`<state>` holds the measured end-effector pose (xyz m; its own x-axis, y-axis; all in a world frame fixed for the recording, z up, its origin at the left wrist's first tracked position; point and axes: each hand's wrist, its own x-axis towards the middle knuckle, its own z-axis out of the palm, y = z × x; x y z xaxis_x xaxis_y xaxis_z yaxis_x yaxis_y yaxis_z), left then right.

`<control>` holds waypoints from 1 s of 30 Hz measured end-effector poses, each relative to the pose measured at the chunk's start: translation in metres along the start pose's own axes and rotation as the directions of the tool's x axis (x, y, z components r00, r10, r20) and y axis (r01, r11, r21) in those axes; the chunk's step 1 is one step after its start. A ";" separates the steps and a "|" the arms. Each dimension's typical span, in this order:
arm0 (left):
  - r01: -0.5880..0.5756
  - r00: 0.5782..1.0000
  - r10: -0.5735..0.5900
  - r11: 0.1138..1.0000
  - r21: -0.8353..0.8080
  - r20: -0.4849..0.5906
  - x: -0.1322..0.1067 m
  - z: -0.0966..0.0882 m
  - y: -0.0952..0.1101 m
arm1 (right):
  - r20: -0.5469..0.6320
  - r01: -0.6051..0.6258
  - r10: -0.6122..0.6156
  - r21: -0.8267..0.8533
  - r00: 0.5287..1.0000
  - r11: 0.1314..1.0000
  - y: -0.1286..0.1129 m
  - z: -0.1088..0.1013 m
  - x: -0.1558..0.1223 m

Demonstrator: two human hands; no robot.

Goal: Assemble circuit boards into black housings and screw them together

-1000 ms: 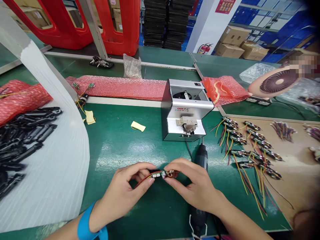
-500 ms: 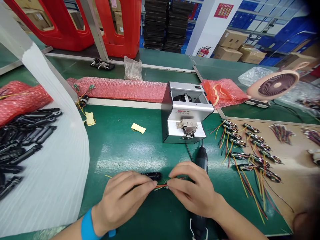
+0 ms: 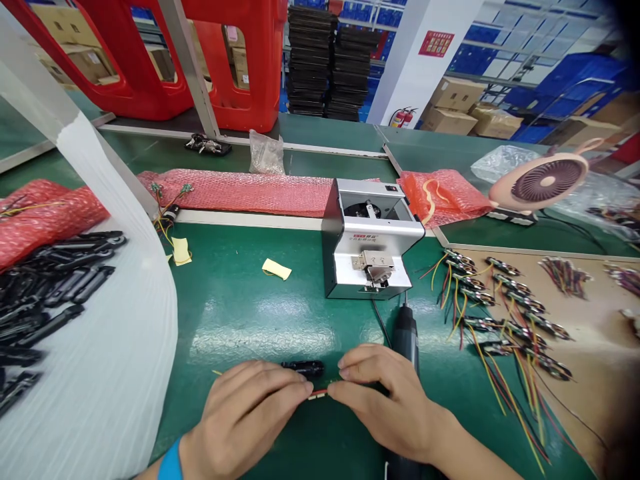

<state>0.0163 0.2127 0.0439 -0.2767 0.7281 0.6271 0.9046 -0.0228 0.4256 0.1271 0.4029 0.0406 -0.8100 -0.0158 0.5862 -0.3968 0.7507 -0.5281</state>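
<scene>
Between my hands, just above the green bench, are thin red wires (image 3: 319,393) with small pale parts along them; most of the piece is hidden by my fingers. My left hand (image 3: 253,417) pinches its left end between thumb and fingertips. At the right end, my right hand (image 3: 387,403) has its thumb and fingertips closed in around it. A black plastic casing (image 3: 306,368) lies just beyond my left fingertips. Beside my right hand lies a black electric screwdriver (image 3: 406,333), partly covered by that hand and forearm.
A silver screw feeder (image 3: 376,233) stands behind my hands. Wired circuit boards (image 3: 520,293) lie in rows at the right. Black casings (image 3: 60,280) are heaped on white foam (image 3: 115,360) at the left. A pink fan (image 3: 545,180) stands at the back right, and yellow tape (image 3: 277,269) lies mid-bench.
The whole view has shifted, so the bench sits lower in the picture. My right thumb has come a little nearer my left fingertips, and less of the wires shows between them.
</scene>
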 end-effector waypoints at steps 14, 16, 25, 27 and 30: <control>0.034 0.999 -0.033 0.993 -0.112 0.018 -0.002 0.001 -0.001 | -0.049 -0.008 0.011 0.074 0.999 0.997 0.003 -0.002 -0.002; 0.015 0.999 -0.013 0.997 -0.079 0.029 -0.003 0.001 -0.002 | -0.045 -0.019 0.023 0.083 0.999 0.996 0.002 -0.002 -0.002; 0.064 0.998 -0.060 0.991 -0.121 0.036 -0.001 0.001 0.002 | -0.031 -0.032 0.034 0.088 0.999 0.996 0.000 -0.001 0.000; 0.110 0.993 -0.102 0.980 -0.164 0.055 0.000 0.002 0.004 | -0.043 -0.010 0.013 0.077 0.999 0.997 0.001 -0.002 0.000; 0.226 0.973 -0.207 0.939 -0.260 0.099 0.004 0.004 0.007 | -0.033 0.044 -0.042 0.060 0.999 0.997 0.002 -0.004 0.000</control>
<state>0.0226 0.2179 0.0464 -0.4244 0.7814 0.4575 0.7024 -0.0348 0.7110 0.1280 0.4066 0.0417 -0.7777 -0.0254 0.6281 -0.4573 0.7085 -0.5375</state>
